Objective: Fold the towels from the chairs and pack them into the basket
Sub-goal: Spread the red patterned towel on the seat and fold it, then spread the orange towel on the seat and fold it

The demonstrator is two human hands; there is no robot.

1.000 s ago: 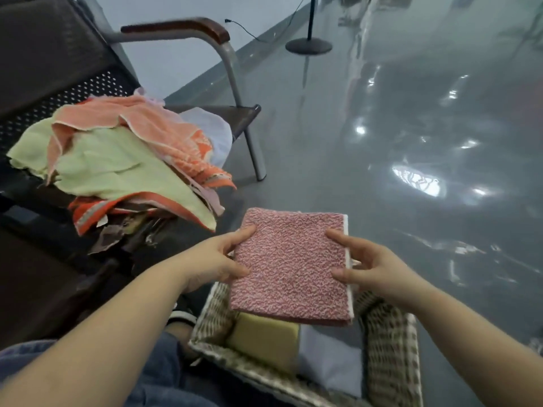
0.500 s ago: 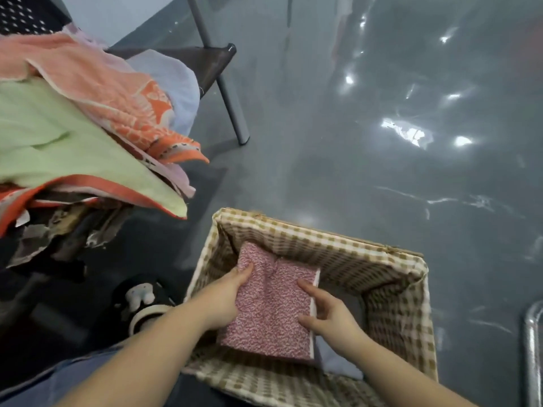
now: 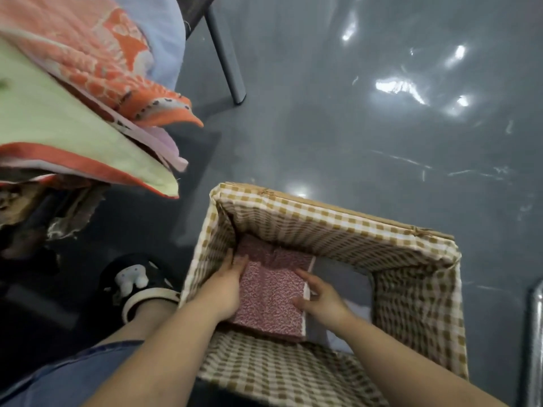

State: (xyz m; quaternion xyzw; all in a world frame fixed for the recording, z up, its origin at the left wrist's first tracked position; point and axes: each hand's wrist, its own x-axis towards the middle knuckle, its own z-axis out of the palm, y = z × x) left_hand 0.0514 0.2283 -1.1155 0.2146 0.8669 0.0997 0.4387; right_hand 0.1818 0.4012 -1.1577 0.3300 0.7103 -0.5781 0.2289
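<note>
A folded pink speckled towel [image 3: 271, 292] lies deep inside the checked-lined basket [image 3: 338, 221], against its left wall. My left hand [image 3: 226, 286] holds the towel's left edge, fingers along the basket wall. At the towel's right edge my right hand [image 3: 320, 299] grips it with thumb and fingers. A pale grey-white folded cloth [image 3: 343, 277] shows under and to the right of the pink towel. Unfolded towels in orange, pale green and light blue are heaped on the chair [image 3: 73, 92] at upper left.
A metal chair leg [image 3: 226, 51] stands on the glossy grey floor [image 3: 382, 142] behind the basket. My foot in a black slipper [image 3: 138, 284] rests left of the basket. Another metal bar [image 3: 534, 333] shows at the right edge.
Both hands have lowered the pink towel from above the basket down inside it. The view has tilted further down toward the basket.
</note>
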